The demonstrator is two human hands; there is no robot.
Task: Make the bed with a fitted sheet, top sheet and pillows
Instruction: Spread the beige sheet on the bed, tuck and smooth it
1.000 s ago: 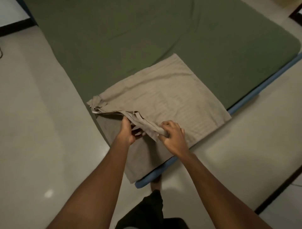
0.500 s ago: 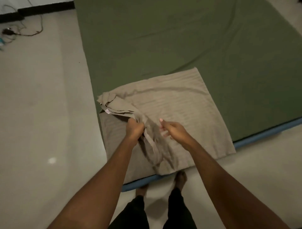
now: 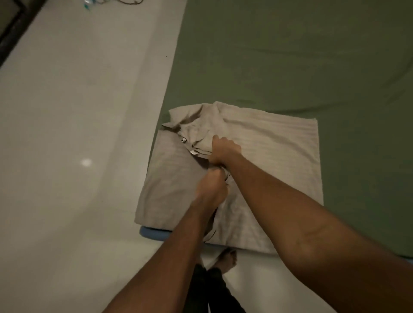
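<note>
A folded beige striped sheet (image 3: 274, 156) lies on the near left corner of the mattress, which is covered by a green fitted sheet (image 3: 290, 55). Its top layers are bunched up near the left side, with small white tags showing. My left hand (image 3: 212, 190) grips a gathered fold of the beige sheet near its middle. My right hand (image 3: 223, 149) is just beyond it, fingers curled into the bunched layers. The two hands almost touch.
A blue mattress edge (image 3: 152, 233) shows under the beige sheet at the near corner. My bare feet (image 3: 228, 259) stand on the pale tiled floor (image 3: 78, 134) by that corner. Cables (image 3: 107, 2) lie on the floor at the far left.
My right hand moved forward from an open reach to gripping the bunched layers. My left hand keeps its hold. The view shifted, so the sheet sits further right.
</note>
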